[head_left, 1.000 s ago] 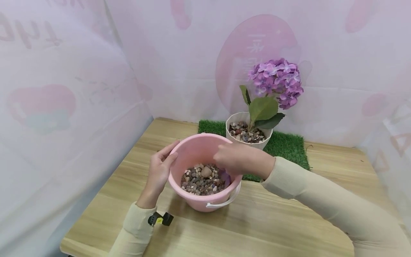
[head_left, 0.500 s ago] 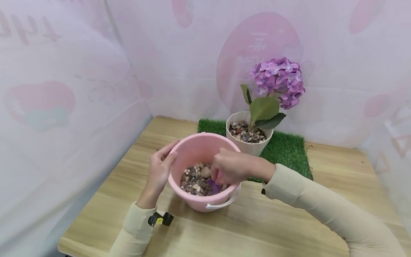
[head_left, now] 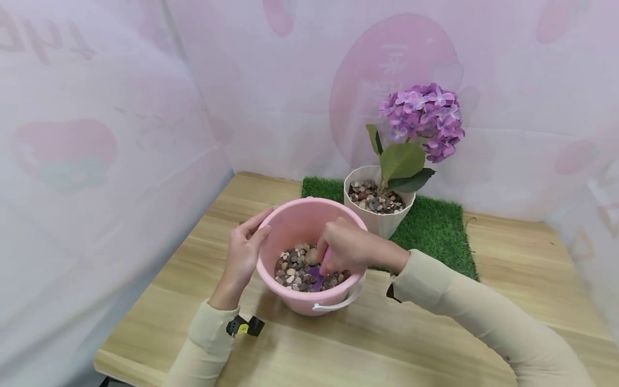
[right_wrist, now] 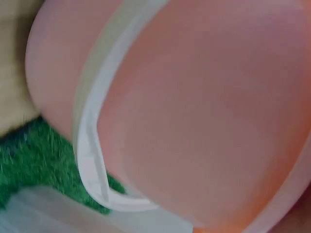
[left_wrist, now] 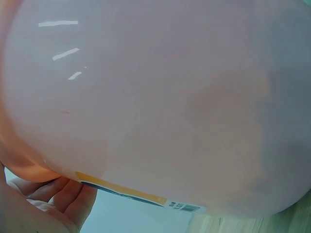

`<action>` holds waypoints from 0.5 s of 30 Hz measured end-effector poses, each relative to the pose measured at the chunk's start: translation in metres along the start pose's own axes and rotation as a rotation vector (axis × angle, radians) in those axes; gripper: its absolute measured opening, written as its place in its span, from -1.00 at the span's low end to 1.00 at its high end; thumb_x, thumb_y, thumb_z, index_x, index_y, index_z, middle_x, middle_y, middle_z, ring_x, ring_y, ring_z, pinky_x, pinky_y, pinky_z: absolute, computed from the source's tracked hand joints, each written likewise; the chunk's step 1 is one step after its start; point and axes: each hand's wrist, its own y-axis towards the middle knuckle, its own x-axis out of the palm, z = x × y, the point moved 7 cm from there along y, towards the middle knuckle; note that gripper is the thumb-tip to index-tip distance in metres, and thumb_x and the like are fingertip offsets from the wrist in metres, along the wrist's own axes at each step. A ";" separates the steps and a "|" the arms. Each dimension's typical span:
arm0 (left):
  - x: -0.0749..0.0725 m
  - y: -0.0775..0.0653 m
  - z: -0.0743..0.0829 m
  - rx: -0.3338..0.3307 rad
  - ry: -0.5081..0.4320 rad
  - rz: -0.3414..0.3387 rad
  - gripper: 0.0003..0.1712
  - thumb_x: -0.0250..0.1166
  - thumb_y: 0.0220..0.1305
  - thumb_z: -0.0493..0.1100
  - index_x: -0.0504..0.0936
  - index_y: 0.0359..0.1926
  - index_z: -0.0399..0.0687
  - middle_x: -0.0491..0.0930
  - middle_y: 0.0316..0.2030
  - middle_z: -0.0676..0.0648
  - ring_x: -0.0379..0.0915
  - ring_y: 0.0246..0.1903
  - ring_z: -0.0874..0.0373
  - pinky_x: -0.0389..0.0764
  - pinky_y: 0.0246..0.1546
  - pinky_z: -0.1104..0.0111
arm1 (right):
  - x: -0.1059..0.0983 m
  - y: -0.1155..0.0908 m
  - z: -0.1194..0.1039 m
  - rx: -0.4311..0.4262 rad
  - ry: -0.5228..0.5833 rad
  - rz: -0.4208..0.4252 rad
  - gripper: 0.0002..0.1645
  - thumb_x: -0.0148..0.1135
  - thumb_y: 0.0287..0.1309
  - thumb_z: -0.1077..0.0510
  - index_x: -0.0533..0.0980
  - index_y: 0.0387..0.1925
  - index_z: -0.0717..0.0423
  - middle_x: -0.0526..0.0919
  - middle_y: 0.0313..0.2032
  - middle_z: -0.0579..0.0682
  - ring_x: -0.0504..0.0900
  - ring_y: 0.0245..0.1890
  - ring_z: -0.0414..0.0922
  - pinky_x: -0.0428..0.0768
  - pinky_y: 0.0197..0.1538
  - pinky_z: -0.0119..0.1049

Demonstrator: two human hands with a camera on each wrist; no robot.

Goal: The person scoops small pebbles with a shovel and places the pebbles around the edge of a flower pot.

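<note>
A pink bucket (head_left: 297, 305) with pebbles (head_left: 292, 267) in its bottom stands on the table. My left hand (head_left: 243, 255) grips its left rim, thumb on top and fingers outside; the left wrist view shows the curled fingers (left_wrist: 73, 196) beside the bucket wall (left_wrist: 146, 97). Inside the bucket, my right hand (head_left: 347, 246) holds a small toy shovel (head_left: 316, 278) by its pink handle, its purple blade down among the pebbles. The right wrist view has only the bucket's outside (right_wrist: 204, 107) and its white carrying handle (right_wrist: 90, 126); the right hand is hidden there.
Behind the bucket, a white pot (head_left: 387, 223) holds pebbles and a purple hydrangea (head_left: 425, 118). It stands on a green turf mat (head_left: 440, 236) on the wooden table (head_left: 377, 338). Printed cloth hangs behind and at the sides.
My right hand has moved left and a little down inside the bucket, drawing the shovel through the pebbles. My left hand keeps its grip on the rim.
</note>
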 end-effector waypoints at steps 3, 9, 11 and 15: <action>-0.001 -0.001 -0.001 0.003 -0.003 0.006 -0.53 0.12 0.38 -0.26 0.45 0.29 -0.16 0.46 0.29 -0.08 0.46 0.21 0.01 0.62 0.07 0.43 | 0.000 -0.002 0.000 0.016 0.045 0.047 -0.78 0.53 -0.25 0.20 0.76 -0.44 -0.12 0.79 -0.44 -0.17 0.63 -0.51 -0.44 0.64 -0.34 -0.55; -0.001 -0.001 0.001 0.017 0.003 0.013 -0.54 0.13 0.37 -0.26 0.46 0.28 -0.17 0.48 0.27 -0.08 0.45 0.22 0.05 0.60 0.08 0.49 | -0.004 -0.006 0.007 0.081 0.151 0.177 -0.83 0.56 -0.19 0.09 0.75 -0.44 -0.07 0.77 -0.46 -0.21 0.68 -0.42 -0.40 0.67 -0.21 -0.53; 0.000 -0.001 0.001 0.013 -0.001 0.009 -0.54 0.13 0.37 -0.26 0.46 0.28 -0.16 0.48 0.28 -0.09 0.46 0.22 0.03 0.61 0.08 0.48 | -0.005 -0.009 0.009 0.106 0.192 0.214 -0.84 0.55 -0.17 0.07 0.75 -0.43 -0.05 0.77 -0.46 -0.22 0.69 -0.40 -0.39 0.69 -0.16 -0.50; 0.002 -0.001 0.002 0.020 -0.010 0.005 -0.54 0.12 0.37 -0.29 0.47 0.27 -0.17 0.47 0.28 -0.12 0.47 0.20 0.01 0.62 0.07 0.42 | -0.007 -0.016 0.013 0.132 0.253 0.296 -0.83 0.55 -0.14 0.04 0.75 -0.42 -0.05 0.78 -0.46 -0.23 0.70 -0.42 -0.42 0.71 -0.14 -0.45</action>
